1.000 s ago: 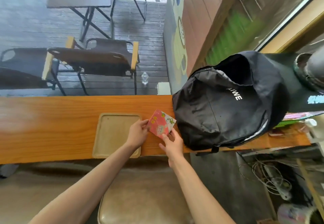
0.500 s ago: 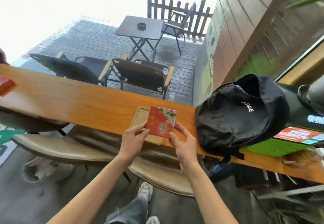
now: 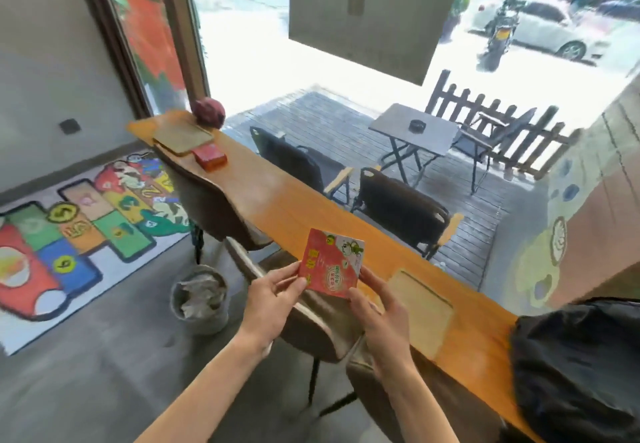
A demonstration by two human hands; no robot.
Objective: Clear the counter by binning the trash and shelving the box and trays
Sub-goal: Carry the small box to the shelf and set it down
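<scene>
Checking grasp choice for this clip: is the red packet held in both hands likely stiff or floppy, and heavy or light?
The red packet looks thin and flat, so probably light. The left hand and right hand pinch only its lower edges, yet it stands upright without sagging, which suggests some stiffness. Its surface looks glossy, possibly slippery.
</scene>
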